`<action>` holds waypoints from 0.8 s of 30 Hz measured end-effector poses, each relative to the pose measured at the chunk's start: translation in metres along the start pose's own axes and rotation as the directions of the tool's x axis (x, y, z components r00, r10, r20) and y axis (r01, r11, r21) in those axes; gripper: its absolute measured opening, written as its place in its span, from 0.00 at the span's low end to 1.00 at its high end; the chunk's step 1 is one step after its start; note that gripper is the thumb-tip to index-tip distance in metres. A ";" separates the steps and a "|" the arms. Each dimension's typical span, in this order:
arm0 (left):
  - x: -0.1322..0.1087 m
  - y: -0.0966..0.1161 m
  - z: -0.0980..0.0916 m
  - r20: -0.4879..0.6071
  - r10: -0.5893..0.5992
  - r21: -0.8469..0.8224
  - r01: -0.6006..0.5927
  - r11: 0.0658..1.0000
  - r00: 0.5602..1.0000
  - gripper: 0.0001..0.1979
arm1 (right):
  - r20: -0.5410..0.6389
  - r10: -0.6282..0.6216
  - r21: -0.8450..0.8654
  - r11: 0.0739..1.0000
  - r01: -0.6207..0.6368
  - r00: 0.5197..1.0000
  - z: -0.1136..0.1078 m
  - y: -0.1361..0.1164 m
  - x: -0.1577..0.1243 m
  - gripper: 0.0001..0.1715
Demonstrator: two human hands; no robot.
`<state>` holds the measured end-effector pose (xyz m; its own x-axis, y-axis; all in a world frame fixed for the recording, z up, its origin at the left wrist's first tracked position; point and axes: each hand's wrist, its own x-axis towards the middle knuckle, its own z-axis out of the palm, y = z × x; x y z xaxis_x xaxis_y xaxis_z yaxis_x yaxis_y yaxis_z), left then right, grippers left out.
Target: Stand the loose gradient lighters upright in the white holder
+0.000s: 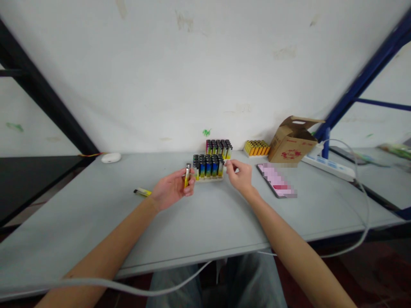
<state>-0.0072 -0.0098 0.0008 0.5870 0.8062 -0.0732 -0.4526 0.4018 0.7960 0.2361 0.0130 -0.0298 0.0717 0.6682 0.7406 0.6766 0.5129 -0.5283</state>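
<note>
My left hand is closed round a yellow lighter, which stands upright with its metal top showing above the fingers. Just right of it, a tray of blue, green and yellow lighters rests on the table, their black tops in rows. My right hand is at this tray's right end, thumb and forefinger pinched beside the corner lighter. Whether anything is between those fingertips is too small to make out. Another yellow lighter lies on its side to the left of my left wrist.
Behind stand more lighters and a tray of yellow-orange lighters. An opened cardboard box, a phone and a power strip are on the right. A white case sits back left. A white cable crosses the foreground.
</note>
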 end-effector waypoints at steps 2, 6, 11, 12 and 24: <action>0.000 0.001 0.000 0.000 -0.001 -0.011 0.001 1.000 1.000 0.09 | -0.048 0.084 -0.020 0.996 -0.085 0.995 0.001 0.007 0.002 0.20; -0.001 0.001 0.002 -0.018 0.004 0.009 -0.004 1.000 1.000 0.07 | -0.092 0.244 -0.128 0.959 -0.255 0.965 0.005 0.025 0.005 0.19; -0.001 0.000 0.003 -0.081 0.017 0.054 -0.013 0.998 0.997 0.04 | 0.160 0.360 -0.387 0.880 -0.277 0.919 0.013 0.042 0.001 0.22; -0.001 0.001 0.003 -0.086 0.017 0.050 -0.013 0.999 0.996 0.04 | 0.227 0.369 -0.438 0.865 -0.244 0.901 0.014 0.044 -0.001 0.22; -0.001 0.005 0.010 -0.115 0.020 -0.019 -0.023 1.000 0.993 0.27 | 0.489 0.357 -0.559 0.829 -0.029 0.796 0.011 0.033 -0.004 0.25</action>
<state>-0.0029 -0.0127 0.0105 0.4967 0.8588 -0.1255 -0.4784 0.3915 0.7860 0.2502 0.0336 -0.0547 -0.0595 0.9784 0.1979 0.9683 0.1048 -0.2269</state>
